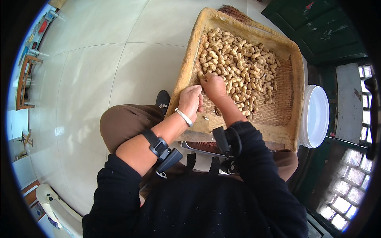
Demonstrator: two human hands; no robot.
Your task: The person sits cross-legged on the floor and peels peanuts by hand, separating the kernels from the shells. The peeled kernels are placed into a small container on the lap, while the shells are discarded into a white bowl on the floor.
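A heap of unshelled peanuts (238, 68) lies in a shallow woven basket tray (285, 110) with a thick tan rim. My right hand (213, 87) reaches in at the near left edge of the heap. Its fingers are bent down beside the peanuts, and what is between the fingertips is hidden. Close by on the left, my left hand (191, 99) is curled over the tray's left side. I cannot see whether anything is inside its fingers. A silver bangle (184, 117) circles the left wrist. Small shell bits (206, 118) lie on the tray's near part.
To the tray's right stands a white plastic bucket (316, 116). A twig broom (238, 15) lies behind the far rim. Under the near edge, a shiny metal tray (202, 147) partly shows. A dark green wooden door (318, 32) is at the far right.
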